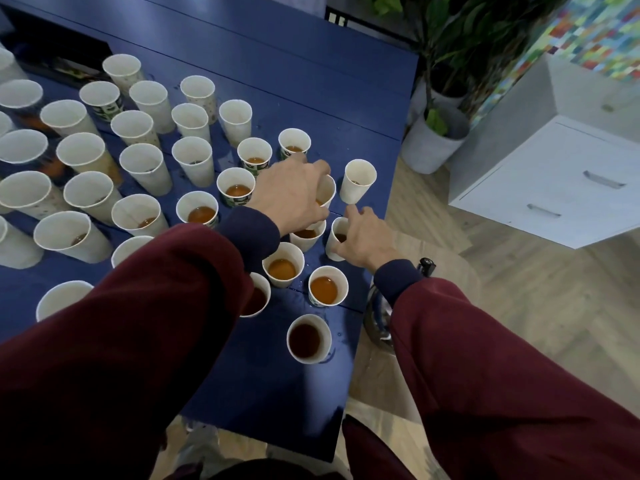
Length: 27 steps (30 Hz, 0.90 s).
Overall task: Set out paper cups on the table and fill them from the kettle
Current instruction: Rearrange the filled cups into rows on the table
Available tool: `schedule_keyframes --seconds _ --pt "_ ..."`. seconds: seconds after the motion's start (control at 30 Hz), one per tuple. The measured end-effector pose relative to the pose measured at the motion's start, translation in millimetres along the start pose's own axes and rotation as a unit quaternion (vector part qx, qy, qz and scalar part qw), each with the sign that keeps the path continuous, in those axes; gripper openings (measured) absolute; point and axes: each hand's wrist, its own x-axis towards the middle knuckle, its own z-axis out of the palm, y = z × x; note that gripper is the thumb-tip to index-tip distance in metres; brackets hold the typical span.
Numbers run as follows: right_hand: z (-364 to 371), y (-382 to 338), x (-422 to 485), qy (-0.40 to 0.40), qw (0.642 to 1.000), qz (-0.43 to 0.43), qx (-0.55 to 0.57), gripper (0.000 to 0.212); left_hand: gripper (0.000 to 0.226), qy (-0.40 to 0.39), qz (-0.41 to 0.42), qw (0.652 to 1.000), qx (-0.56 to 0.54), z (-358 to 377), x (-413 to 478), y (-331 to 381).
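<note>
Looks well past halfway, tbh. Dozens of paper cups (145, 168) already out all over the blue worktop (263, 368). Brown tea in roughly a dozen near the right edge and front right corner. Toward the left edge, mostly empty or just a splash, so plenty of pouring left. Left hand (294, 192) curled over a half-hidden cup (327, 194) by the right edge, right hand (367, 237) wrapped round a small cup (336, 237) just in front of it. Kettle (377, 323) in neither hand: probably that shiny metal thing off the right edge, mostly hidden by the right sleeve (485, 358).
</note>
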Motion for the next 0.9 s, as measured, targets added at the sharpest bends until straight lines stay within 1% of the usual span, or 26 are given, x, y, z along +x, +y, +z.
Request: schedule_keyframes --seconds 0.23,0.3,0.37,0.43,0.53,0.6,0.67,0.77,0.9 --pt "-6.3 8.2 2.2 -0.004 1.000 -0.003 0.001 0.075 0.057 0.000 -0.004 1.000 0.002 0.6 5.8 3.2" --pt "-16.8 17.3 11.9 0.026 0.999 0.007 0.018 0.070 0.056 0.006 -0.012 1.000 0.002 -0.6 9.8 2.6" --pt "-29.7 26.6 26.6 0.078 0.996 0.019 0.031 0.062 0.054 0.017 -0.020 1.000 0.002 -1.5 14.3 1.1" --pt "-42.0 32.8 43.7 0.107 0.993 0.025 0.042 0.060 0.053 0.021 -0.024 0.999 0.003 -2.5 18.3 -0.5" --pt "-54.3 33.7 69.7 0.083 0.995 0.017 0.060 0.069 0.053 0.022 -0.028 0.999 0.007 -4.5 25.8 -3.8" --pt "-57.6 30.3 85.4 0.052 0.996 0.019 0.076 0.081 0.052 0.025 -0.028 0.999 0.005 -4.7 33.9 -7.2" --pt "-55.2 26.1 97.7 0.015 0.996 0.027 0.083 0.087 0.050 0.026 -0.024 0.999 0.000 -3.6 42.5 -12.0" --pt "-45.3 23.8 110.3 -0.032 0.996 0.038 0.073 0.083 0.051 0.010 -0.010 1.000 -0.015 -1.8 55.4 -20.3" --pt "-36.0 24.1 122.9 -0.007 0.997 0.040 0.066 0.066 0.054 -0.018 0.002 1.000 -0.025 0.0 75.1 -32.5"
